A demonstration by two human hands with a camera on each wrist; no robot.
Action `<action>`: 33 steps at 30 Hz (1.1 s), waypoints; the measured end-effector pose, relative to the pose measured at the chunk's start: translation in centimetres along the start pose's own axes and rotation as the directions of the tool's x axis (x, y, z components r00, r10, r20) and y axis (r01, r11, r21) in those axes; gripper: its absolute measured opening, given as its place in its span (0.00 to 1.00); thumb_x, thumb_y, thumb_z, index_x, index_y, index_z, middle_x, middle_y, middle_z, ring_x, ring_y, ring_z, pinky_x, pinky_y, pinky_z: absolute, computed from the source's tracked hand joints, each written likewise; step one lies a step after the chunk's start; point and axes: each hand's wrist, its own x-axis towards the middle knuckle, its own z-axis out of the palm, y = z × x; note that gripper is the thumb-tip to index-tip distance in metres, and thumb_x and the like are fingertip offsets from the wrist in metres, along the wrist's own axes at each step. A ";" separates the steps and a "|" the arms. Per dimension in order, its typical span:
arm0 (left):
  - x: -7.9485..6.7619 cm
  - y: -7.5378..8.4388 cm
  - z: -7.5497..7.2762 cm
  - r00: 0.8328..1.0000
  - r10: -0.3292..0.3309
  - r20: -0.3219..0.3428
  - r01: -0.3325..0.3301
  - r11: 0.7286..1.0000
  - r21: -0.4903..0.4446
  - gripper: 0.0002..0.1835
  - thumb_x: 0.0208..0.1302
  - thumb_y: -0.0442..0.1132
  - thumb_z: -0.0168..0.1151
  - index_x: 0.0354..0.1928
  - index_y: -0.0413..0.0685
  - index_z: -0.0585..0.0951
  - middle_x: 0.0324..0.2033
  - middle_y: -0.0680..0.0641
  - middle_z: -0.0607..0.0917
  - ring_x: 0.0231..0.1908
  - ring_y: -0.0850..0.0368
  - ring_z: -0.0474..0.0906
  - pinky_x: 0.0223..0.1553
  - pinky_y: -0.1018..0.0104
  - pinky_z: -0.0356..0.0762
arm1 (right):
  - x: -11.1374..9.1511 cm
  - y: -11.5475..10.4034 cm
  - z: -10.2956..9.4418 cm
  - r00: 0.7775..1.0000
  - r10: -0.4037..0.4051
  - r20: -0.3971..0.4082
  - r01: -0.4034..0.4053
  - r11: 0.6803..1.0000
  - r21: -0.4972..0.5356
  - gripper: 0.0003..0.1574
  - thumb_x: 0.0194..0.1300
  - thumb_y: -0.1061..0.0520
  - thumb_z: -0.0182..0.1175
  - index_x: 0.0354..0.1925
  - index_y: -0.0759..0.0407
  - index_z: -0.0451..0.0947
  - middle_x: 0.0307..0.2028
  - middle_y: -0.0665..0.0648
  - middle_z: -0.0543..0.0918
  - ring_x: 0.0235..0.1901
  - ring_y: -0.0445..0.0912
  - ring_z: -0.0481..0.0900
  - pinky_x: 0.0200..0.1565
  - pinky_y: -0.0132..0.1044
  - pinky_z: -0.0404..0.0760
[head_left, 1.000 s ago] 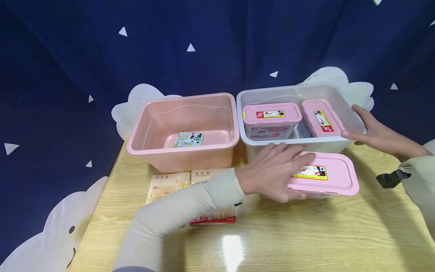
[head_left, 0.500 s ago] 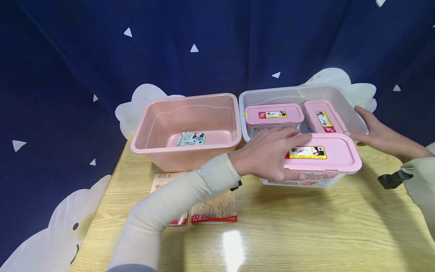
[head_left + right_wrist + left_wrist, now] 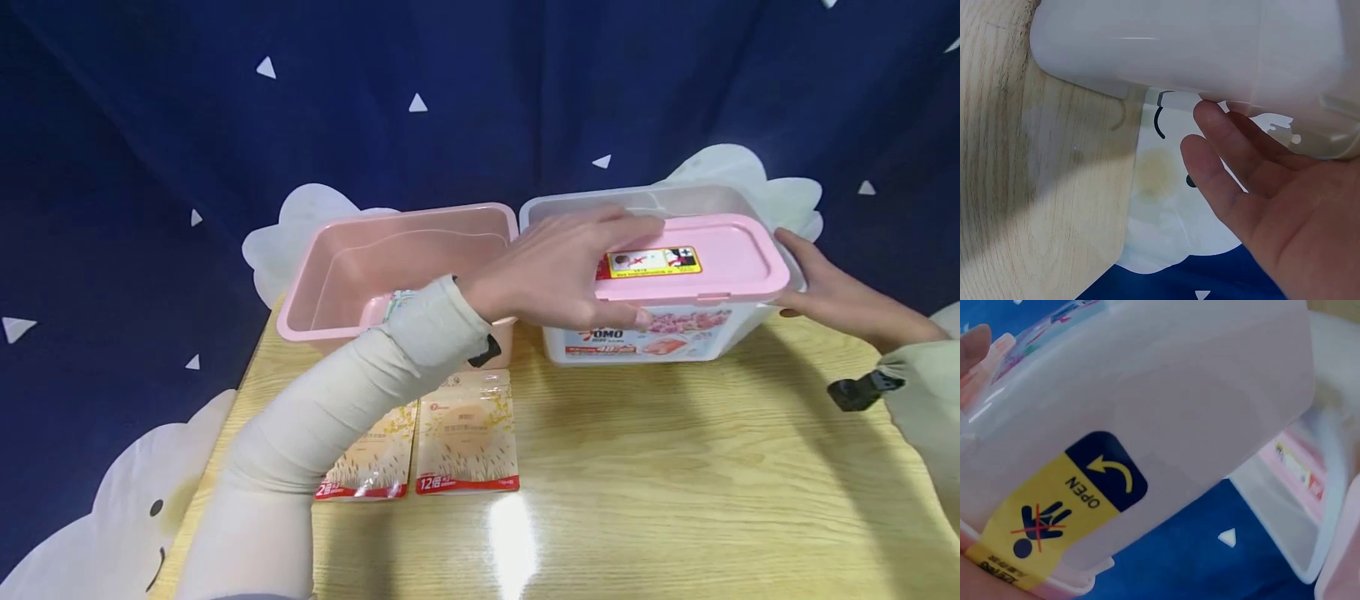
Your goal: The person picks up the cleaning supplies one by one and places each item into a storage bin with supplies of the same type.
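To the left of the left hand (image 3: 558,268) stands a pink bin (image 3: 420,250) with a green packet (image 3: 394,303) inside; nearer than that hand, two flat packets (image 3: 468,437) lie on the table (image 3: 675,475). The left hand grips a lidded tub (image 3: 723,252), thumb along its near side, fingers reaching its far edge; the tub hides much of a white bin (image 3: 697,198). Right of it, the right hand (image 3: 840,293) rests extended fingers against that bin's end, its thumb's hold hard to make out. Seemingly, another tub (image 3: 1300,464) is already in, this one not yet settled, the flat packets outside both bins.
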 end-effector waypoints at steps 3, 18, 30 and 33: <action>-0.1 -0.4 -1.4 0.998 -0.051 -0.038 0.050 0.999 -0.016 0.46 0.53 0.66 0.66 0.73 0.61 0.65 0.62 0.58 0.76 0.57 0.65 0.72 0.54 0.69 0.70 | 0.0 -0.2 0.2 1.000 -0.016 0.007 0.016 1.000 0.026 0.60 0.72 0.48 0.55 0.78 0.41 0.20 0.78 0.66 0.28 0.70 0.74 0.45 0.41 0.58 0.82; 1.6 -4.4 -1.3 0.973 -0.190 -0.129 0.199 0.978 0.056 0.43 0.54 0.66 0.63 0.73 0.65 0.65 0.66 0.57 0.73 0.60 0.60 0.72 0.57 0.64 0.72 | 0.0 -0.5 -0.1 0.998 0.054 0.033 -0.054 0.999 0.002 0.62 0.72 0.44 0.53 0.77 0.50 0.15 0.77 0.71 0.28 0.66 0.73 0.51 0.44 0.57 0.81; 3.6 -5.0 1.6 0.979 -0.187 -0.076 0.190 0.981 0.031 0.45 0.54 0.68 0.61 0.74 0.68 0.62 0.70 0.57 0.69 0.64 0.59 0.69 0.61 0.64 0.69 | 0.0 -0.6 0.0 0.998 0.054 0.029 -0.054 0.999 0.008 0.62 0.72 0.44 0.53 0.77 0.49 0.16 0.77 0.71 0.29 0.66 0.73 0.53 0.45 0.57 0.80; 3.9 -5.3 2.8 0.980 -0.196 -0.042 0.197 0.980 0.027 0.45 0.55 0.67 0.60 0.75 0.67 0.61 0.70 0.56 0.69 0.64 0.59 0.69 0.62 0.64 0.68 | 0.1 -0.6 0.1 0.998 0.060 0.032 -0.061 0.998 0.003 0.62 0.72 0.43 0.53 0.77 0.50 0.16 0.77 0.72 0.29 0.65 0.73 0.53 0.43 0.50 0.81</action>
